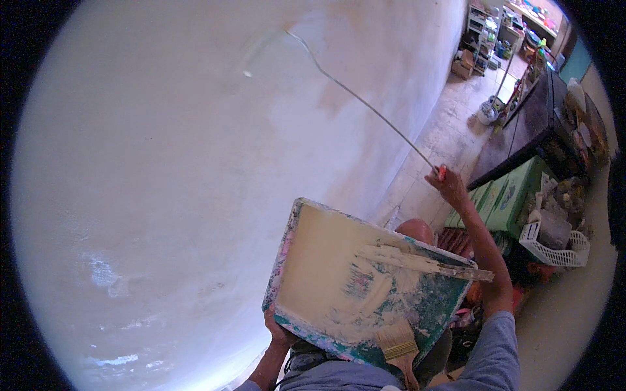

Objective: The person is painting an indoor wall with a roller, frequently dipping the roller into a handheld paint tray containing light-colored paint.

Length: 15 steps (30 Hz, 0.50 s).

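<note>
My right hand (447, 184) is closed around the red handle of a paint roller (364, 101). Its long metal rod runs up and left to a pale, blurred roller sleeve (264, 51) against the wall (195, 146). The wall has whitish coating and brownish patches. My left hand (279, 326) grips the lower left corner of a paint tray (288, 244). Cream paint (318, 254) pools at the tray's left and is smeared over its green right part. A paint-crusted wooden stick (420, 264) lies across the tray and overhangs its right rim. A flat paintbrush (398, 344) rests at the near edge, bristles inward.
To the right stand a green plastic drawer unit (518, 195), a white plastic basket (557, 244) with bagged items, and dark furniture (525, 122). Farther along the tiled floor (440, 132) are a bucket (488, 112) and a loaded shelf rack (484, 34).
</note>
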Tool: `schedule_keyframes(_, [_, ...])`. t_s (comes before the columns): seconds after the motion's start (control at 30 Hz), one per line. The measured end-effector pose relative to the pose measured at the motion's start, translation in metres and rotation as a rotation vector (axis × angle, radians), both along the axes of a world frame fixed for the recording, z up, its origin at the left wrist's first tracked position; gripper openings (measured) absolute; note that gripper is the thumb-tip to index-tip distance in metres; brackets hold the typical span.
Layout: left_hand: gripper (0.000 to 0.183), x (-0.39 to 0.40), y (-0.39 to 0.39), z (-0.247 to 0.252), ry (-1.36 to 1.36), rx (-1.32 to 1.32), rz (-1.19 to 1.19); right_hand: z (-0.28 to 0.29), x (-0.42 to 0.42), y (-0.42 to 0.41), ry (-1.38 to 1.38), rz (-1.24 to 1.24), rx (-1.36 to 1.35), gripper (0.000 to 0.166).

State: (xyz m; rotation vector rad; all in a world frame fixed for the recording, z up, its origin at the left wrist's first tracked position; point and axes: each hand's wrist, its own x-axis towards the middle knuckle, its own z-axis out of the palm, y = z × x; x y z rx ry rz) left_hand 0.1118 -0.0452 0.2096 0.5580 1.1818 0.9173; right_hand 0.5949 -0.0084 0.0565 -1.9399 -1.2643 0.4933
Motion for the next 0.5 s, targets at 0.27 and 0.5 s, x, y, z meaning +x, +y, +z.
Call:
schedule_keyframes(0.27, [0.060, -0.005, -0.006, -0.004, 0.073, 0.012, 0.061, -0.017, -0.011, -0.021, 0.111, -0.105, -0.070, 0.033])
schedule_keyframes(0.5, [0.061, 0.011, -0.002, 0.012, 0.103, 0.062, 0.004, -0.012, -0.043, 0.005, 0.074, 0.016, 0.031, 0.033])
